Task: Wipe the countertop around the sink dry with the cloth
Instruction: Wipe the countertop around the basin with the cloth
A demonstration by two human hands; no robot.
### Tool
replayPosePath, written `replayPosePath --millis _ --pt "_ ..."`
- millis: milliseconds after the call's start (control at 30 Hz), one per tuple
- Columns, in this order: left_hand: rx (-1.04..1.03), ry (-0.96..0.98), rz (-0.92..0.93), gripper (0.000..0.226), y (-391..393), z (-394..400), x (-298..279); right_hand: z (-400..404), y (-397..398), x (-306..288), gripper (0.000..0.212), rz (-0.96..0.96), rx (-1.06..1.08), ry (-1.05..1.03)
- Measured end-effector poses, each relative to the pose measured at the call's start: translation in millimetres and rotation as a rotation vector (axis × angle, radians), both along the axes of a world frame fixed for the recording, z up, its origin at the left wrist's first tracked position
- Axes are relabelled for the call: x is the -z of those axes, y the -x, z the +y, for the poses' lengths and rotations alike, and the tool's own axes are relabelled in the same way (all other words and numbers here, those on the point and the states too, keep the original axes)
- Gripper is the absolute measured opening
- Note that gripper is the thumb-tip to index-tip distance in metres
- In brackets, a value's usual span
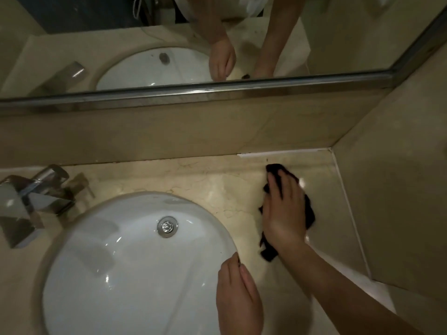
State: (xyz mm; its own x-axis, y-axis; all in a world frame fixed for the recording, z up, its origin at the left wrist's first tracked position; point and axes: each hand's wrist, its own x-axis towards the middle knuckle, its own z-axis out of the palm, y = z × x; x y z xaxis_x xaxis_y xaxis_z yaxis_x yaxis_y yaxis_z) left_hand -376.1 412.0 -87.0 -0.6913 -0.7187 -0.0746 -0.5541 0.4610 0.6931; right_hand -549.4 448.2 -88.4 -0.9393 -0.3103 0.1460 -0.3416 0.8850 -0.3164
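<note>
Pressing flat on the black cloth (308,213), the right hand (283,211) lies with fingers straight and slightly spread, pinning the cloth to the beige stone desk (205,180) at about three o'clock from the white sink (121,262), near the corner where the side wall meets the backsplash. The left hand (238,298) rests at the sink's rim at about four o'clock, fingers together and loosely bent, holding nothing. A chrome tap (36,197) stands at ten o'clock. The mirror (169,44) above reflects both arms.
</note>
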Motion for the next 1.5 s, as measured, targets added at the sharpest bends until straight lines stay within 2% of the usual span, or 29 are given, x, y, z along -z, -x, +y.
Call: replayPosePath --millis 67,200,300,367,433,533,567,633,667,700,800,933,1233,1400,1500 --pt "-0.011 0.016 -0.001 0.043 -1 -1 6 -40 -1 1 0.052 -0.007 -0.125 0.000" --pt "0.001 -0.032 -0.026 0.029 -5 -5 16 -121 -3 0 0.049 0.018 -0.275 0.002" --pt "0.004 -0.060 0.010 0.034 -3 -8 14 -113 -1 0 0.051 0.034 -0.493 -0.017" --pt "0.001 -0.046 0.028 0.035 -1 -7 13 -75 10 -4 0.052 0.025 -0.420 -0.021" --pt "0.003 -0.063 0.039 0.030 -4 -7 12 -26 23 -4 0.053 0.012 -0.155 -0.019" --pt "0.006 -0.246 0.058 0.019 -12 -14 1 28 33 -5 0.052 0.064 0.047 -0.018" --pt "0.029 -0.309 0.077 0.016 -17 -18 2 33 34 -2 0.052 0.070 0.087 -0.014" --pt "-0.003 -0.378 0.104 0.031 -25 -32 -2 17 34 3 0.050 0.069 0.190 0.022" --pt "-0.033 -0.409 0.128 0.027 -31 -40 -6 0 30 4 0.049 0.068 0.223 0.036" --pt "-0.053 -0.417 0.138 0.017 -37 -49 -6 -20 24 5 0.049 0.071 0.213 0.041" --pt "-0.070 -0.390 0.110 0.034 -53 -82 -9 -87 -3 8 0.049 0.097 0.056 0.029" --pt "-0.071 -0.416 0.050 0.036 -75 -122 -11 -163 -30 5 0.050 0.066 -0.039 0.036" --pt "-0.229 -0.421 0.041 0.055 -111 -185 -4 -228 -43 10 0.047 0.134 -0.131 0.046" --pt "-0.227 -0.407 0.036 0.059 -117 -204 2 -274 -63 10 0.047 0.149 -0.220 0.064" --pt "-0.223 -0.416 0.017 0.058 -124 -216 3 -315 -80 10 0.054 0.131 -0.301 0.078"
